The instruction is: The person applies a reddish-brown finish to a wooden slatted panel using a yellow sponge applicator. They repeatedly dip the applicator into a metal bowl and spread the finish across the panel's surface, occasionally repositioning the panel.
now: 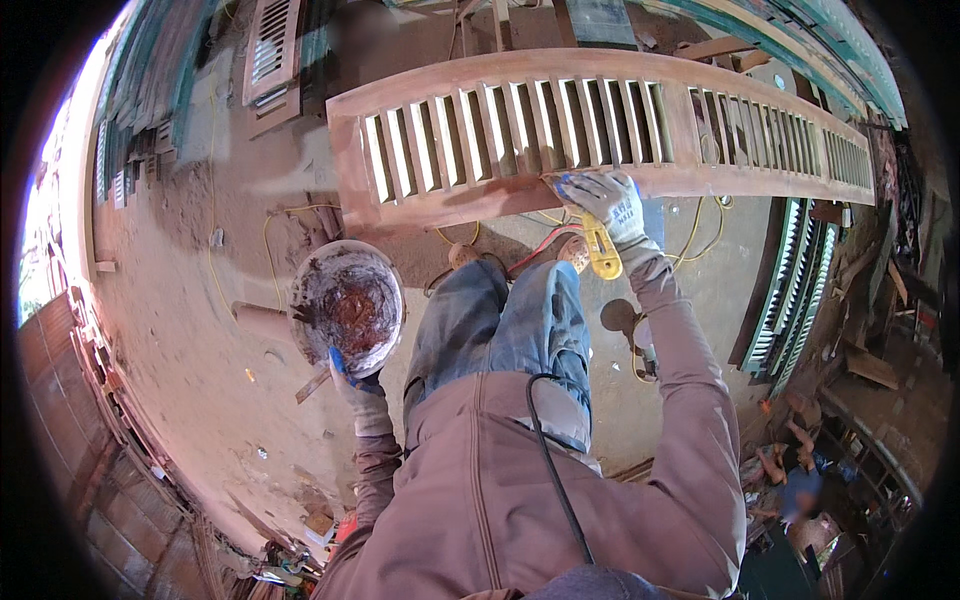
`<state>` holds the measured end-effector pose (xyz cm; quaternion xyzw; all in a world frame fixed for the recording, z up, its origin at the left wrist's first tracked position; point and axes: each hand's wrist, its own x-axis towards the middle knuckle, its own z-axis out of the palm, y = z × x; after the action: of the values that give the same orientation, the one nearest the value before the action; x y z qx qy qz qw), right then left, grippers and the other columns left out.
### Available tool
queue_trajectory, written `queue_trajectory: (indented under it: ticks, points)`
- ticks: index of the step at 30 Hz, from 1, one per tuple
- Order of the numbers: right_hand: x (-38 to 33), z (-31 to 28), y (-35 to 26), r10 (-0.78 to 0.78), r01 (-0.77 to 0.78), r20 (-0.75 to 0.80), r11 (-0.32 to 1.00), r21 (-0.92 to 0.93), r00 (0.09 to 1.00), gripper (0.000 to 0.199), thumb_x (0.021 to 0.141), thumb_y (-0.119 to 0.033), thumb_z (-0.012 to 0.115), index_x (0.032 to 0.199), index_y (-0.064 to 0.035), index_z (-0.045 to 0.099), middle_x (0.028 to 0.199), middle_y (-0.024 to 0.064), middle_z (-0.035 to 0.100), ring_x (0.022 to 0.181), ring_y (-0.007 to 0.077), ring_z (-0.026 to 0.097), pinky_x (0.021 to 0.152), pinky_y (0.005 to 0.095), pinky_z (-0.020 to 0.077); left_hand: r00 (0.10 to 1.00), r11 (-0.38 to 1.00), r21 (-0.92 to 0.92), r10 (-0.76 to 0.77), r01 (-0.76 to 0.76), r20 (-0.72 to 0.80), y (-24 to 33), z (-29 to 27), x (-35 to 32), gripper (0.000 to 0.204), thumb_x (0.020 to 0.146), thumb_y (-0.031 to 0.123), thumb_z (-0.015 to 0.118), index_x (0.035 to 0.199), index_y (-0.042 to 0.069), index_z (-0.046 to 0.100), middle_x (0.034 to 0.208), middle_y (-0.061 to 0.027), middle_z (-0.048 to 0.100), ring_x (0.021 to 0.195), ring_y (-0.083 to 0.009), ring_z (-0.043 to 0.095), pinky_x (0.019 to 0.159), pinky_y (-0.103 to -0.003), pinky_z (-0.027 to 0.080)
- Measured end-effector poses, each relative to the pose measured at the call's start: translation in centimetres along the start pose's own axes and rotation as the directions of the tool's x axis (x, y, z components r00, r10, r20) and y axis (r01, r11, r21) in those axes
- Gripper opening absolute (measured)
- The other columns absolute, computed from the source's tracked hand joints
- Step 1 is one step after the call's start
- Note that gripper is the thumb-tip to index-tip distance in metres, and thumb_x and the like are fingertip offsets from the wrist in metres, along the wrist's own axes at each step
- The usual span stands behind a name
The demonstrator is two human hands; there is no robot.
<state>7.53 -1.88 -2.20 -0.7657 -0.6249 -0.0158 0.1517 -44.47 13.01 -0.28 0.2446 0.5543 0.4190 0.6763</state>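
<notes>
My left hand (360, 385), in a grey glove with blue fingertips, grips the near rim of a round bowl (392, 345). Reddish-brown paste (352, 305) lies in the bowl, and pale residue coats its inside wall. My right hand (610, 203), gloved in white and blue, is closed around a yellow-handled putty knife (602, 252). It rests at the near edge of a long louvered wooden shutter (440, 205), where the fingers hide most of the blade. The shutter lies across in front of me, reddish-brown, with rows of slats.
Green louvered shutters (790, 290) lie to the right, with more stacked panels (150, 90) at the far left. Another small shutter (272, 50) leans at the back. Yellow cords (700, 235) run over the floor. Another person (800, 490) is at the lower right.
</notes>
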Motion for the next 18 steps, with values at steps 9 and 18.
queue_trajectory:
  ticks: [9,18]
  points:
    - [-2.1,-1.7,-0.3,0.020,-0.022,0.032,0.999,0.035,0.999,0.028,0.083,-0.035,0.068,0.109,-0.0267,0.073,0.111,-0.0043,0.073,0.107,0.0177,0.067,0.088,0.0407,0.0465,0.999,0.999,-0.004,-0.035,0.035,0.015,0.4,2.4,-0.7,0.050,0.102,0.036,0.051,0.140,0.005,0.049,0.141,-0.0145,0.052,0.124,-0.0321,0.056,0.101,-0.050,0.051]
    - [-4.7,-0.2,4.7,0.021,-0.018,0.035,0.997,-0.079,0.999,0.031,0.081,-0.030,0.066,0.111,-0.0268,0.073,0.115,-0.0048,0.072,0.106,0.0181,0.067,0.089,0.0404,0.0478,1.000,0.998,0.061,-0.009,0.011,-0.029,0.6,4.6,-2.2,0.051,0.101,0.036,0.052,0.142,0.005,0.048,0.143,-0.0141,0.050,0.126,-0.0319,0.054,0.102,-0.050,0.050]
